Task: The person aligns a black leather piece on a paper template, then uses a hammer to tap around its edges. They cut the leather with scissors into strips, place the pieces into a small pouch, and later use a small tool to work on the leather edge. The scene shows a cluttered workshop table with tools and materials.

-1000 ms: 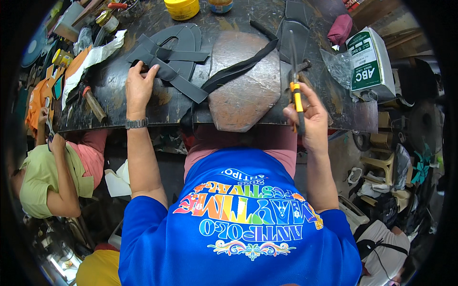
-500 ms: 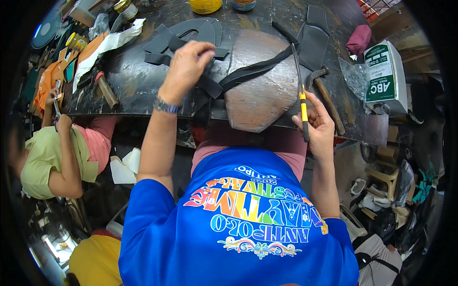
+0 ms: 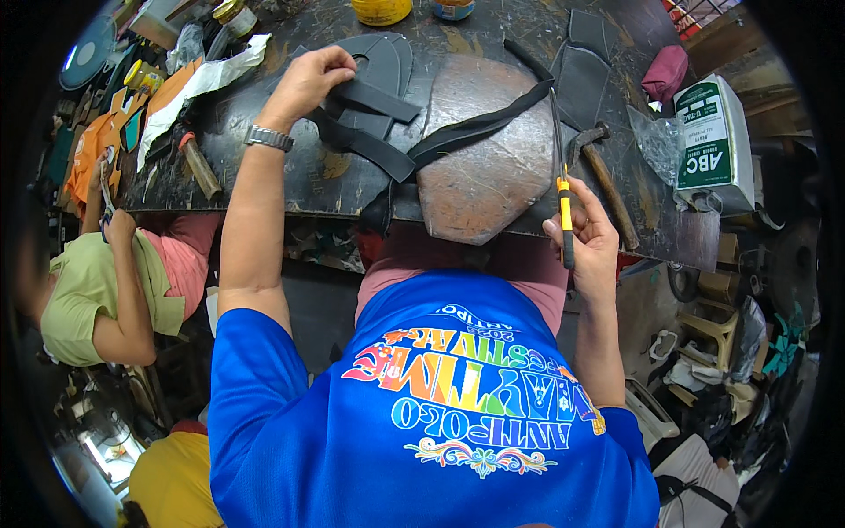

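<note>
Black straps [image 3: 374,119] under left hand [image 3: 308,81]; right hand [image 3: 588,236] grips, seemingly, a knife [image 3: 563,189].

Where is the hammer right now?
In the head view the hammer lies on the dark workbench, on the person's right, just beyond the right hand holding a yellow-handled tool.

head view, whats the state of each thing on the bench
left hand: gripping a black strap
right hand: shut on yellow-handled tool, tip on the bench
hammer: lying untouched
stone slab: flat, a strap across it
yellow tin: closed
</note>
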Action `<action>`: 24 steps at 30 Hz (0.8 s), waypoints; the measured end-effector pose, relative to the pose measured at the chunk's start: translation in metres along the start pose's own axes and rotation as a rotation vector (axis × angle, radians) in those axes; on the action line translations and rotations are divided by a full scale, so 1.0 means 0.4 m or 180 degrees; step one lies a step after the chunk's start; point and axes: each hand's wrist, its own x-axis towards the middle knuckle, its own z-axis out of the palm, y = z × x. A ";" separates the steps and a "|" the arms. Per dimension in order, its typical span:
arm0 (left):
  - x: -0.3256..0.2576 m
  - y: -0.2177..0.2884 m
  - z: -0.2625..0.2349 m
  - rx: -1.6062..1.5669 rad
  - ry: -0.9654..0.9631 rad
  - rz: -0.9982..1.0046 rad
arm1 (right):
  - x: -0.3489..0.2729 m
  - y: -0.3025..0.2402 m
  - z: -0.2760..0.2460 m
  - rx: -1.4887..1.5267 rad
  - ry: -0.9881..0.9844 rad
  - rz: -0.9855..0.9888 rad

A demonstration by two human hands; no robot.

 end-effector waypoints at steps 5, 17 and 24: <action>0.001 0.037 -0.008 -0.0130 0.0449 0.0467 | 0.036 -0.021 -0.046 -0.0473 0.0480 -0.0409; -0.205 0.270 0.155 -0.0600 0.0151 0.1287 | 0.236 -0.021 -0.279 -0.3566 0.1292 -0.0105; -0.199 0.307 0.193 -0.0281 0.0331 0.0761 | 0.249 -0.050 -0.291 -0.4081 0.1113 0.0107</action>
